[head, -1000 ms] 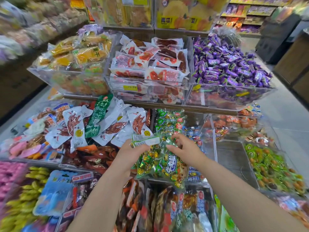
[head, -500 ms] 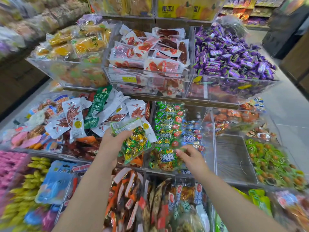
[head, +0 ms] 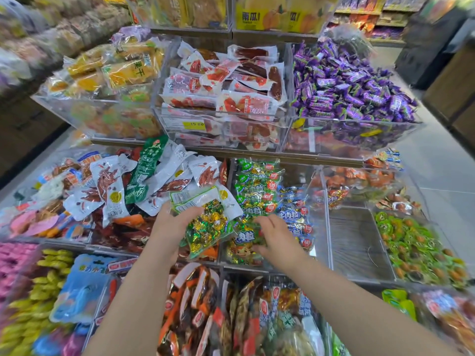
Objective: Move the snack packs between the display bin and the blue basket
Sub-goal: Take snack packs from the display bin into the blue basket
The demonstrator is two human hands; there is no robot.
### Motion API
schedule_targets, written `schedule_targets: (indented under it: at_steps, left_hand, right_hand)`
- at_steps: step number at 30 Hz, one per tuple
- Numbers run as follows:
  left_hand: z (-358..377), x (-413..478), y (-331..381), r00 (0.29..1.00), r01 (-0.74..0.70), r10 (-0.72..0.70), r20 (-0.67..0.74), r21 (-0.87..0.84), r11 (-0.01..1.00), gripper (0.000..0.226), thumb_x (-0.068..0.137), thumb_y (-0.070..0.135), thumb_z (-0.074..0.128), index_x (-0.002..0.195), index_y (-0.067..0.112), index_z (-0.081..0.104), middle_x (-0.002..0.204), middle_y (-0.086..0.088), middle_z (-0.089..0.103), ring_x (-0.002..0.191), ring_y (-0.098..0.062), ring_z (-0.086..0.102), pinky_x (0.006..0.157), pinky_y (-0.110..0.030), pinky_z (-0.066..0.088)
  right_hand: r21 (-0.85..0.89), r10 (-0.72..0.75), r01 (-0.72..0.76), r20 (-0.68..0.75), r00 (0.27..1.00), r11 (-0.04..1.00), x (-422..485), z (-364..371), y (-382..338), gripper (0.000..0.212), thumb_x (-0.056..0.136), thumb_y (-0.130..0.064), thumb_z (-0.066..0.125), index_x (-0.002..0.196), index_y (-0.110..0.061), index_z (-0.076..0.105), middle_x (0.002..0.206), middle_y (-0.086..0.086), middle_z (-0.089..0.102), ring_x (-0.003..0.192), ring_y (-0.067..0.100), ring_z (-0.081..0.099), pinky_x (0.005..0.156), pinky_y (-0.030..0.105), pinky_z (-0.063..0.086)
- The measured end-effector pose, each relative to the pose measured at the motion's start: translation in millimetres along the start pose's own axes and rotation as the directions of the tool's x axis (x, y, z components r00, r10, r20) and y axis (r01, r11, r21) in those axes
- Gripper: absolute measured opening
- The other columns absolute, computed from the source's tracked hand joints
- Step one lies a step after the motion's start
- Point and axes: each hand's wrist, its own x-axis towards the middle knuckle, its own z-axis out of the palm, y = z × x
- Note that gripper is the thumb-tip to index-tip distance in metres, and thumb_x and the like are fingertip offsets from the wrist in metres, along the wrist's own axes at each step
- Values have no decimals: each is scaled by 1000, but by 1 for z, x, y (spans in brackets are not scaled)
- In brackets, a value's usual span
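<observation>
My left hand (head: 172, 224) grips a green snack pack (head: 208, 227) full of gold-wrapped sweets by its top left corner and holds it just above the front of the clear display bin (head: 321, 242). More green and blue packs of the same kind (head: 257, 191) are piled in that bin. My right hand (head: 277, 240) lies over a green pack (head: 241, 240) at the bin's front, its blurred fingers spread and touching it. The blue basket is out of sight.
To the right is a clear bin with a bare ribbed floor (head: 357, 242). White and red meat packs (head: 159, 186) fill the bin on the left. An upper shelf carries purple sweets (head: 347, 83) and red sausage packs (head: 226, 80). Dark snack packs (head: 205, 309) lie below my arms.
One second ago both hands held packs together above the bin. My right hand then lowered a pack into the bin and stays over it. My left hand moved left with its pack.
</observation>
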Motion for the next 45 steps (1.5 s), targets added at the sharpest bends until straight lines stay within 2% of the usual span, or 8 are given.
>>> schedule_targets:
  at_steps: [10,18,25,27,31,35,38,45]
  left_hand:
    - [9,-4,4,997,15,-14,81,-8,1000,70,65,28,83,127,30,50,121,13,60,120,-22,48,99,-48,42]
    - [7,0,6,984,16,-34,173,102,995,104,39,47,83,135,29,47,132,-1,57,122,-28,52,103,-58,39]
    - [4,1,6,932,87,-146,331,185,979,95,49,36,86,133,45,43,116,15,54,110,-15,55,98,-52,43]
    - [11,-3,8,894,52,-163,418,264,963,48,67,25,83,94,58,61,89,33,65,88,9,63,80,-33,46]
    - [26,-5,5,881,16,-146,451,279,960,67,71,22,81,125,44,48,118,28,54,111,2,53,87,-34,43]
    - [32,-4,-2,868,-14,-128,480,280,960,53,80,15,74,101,53,44,77,43,60,76,20,59,58,-12,45]
    - [34,-4,-4,866,-24,-122,485,285,958,80,68,25,83,136,36,43,122,17,64,119,-10,56,94,-26,49]
    - [45,-11,-7,870,-53,-76,487,246,968,89,42,35,92,123,33,54,127,6,61,118,-13,56,105,-37,42]
  right_hand:
    - [3,242,-243,15,970,970,-1,24,0,109,65,-74,62,143,-42,-8,148,0,-31,140,30,-23,115,49,0]
    - [175,237,-227,-40,971,958,38,20,-11,129,78,-37,74,118,-48,-48,141,13,-47,142,39,17,100,30,43]
    - [174,233,-212,-108,967,962,44,26,-12,111,74,-23,77,149,-35,-3,140,11,-49,143,42,-1,109,37,35]
    - [121,227,-217,-77,971,969,39,23,-8,114,70,-29,78,150,-28,-3,139,11,-48,143,41,-13,114,40,26]
    - [69,239,-236,-46,970,969,32,13,-1,123,62,-39,80,149,-28,-6,146,16,-37,142,36,-18,116,50,5]
    - [68,203,-206,46,978,976,16,5,10,129,60,-41,81,145,-37,-16,145,4,-41,140,29,-27,116,50,2]
    - [169,187,-192,43,981,967,0,-4,20,120,66,-43,78,145,-41,-11,148,-5,-37,141,22,-26,116,43,2]
    - [776,416,-188,-103,904,602,-25,-24,15,25,93,-16,56,105,-38,63,111,-23,57,99,-14,51,78,-4,35]
